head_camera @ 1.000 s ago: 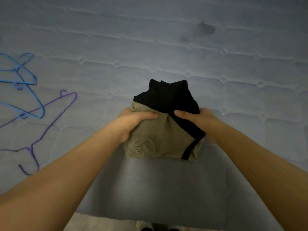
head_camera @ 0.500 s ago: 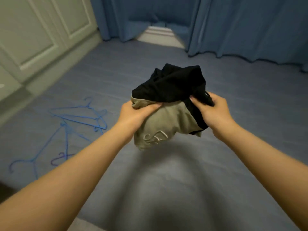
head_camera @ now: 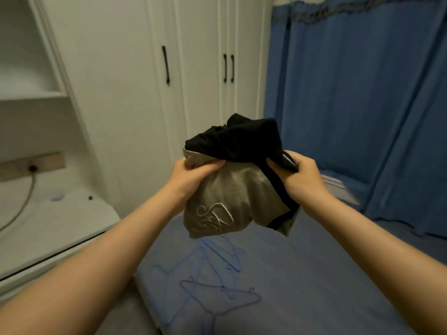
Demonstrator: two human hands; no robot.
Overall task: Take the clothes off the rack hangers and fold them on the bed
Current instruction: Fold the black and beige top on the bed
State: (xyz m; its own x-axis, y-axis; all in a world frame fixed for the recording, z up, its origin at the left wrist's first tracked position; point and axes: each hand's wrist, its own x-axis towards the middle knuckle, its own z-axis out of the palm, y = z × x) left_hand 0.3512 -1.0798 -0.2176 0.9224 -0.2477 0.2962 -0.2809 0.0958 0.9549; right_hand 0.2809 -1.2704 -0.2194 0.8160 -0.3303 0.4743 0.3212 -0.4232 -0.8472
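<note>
Left hand and right hand each clamped on a folded olive-and-black garment bundle, held above the bed. Blue wire hangers lie at 6 o'clock below it

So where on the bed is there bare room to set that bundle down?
Free: the mattress between the right forearm and the blue curtain. Crowded: the near left, under the clothes bundle, where blue hangers lie tangled.
</note>
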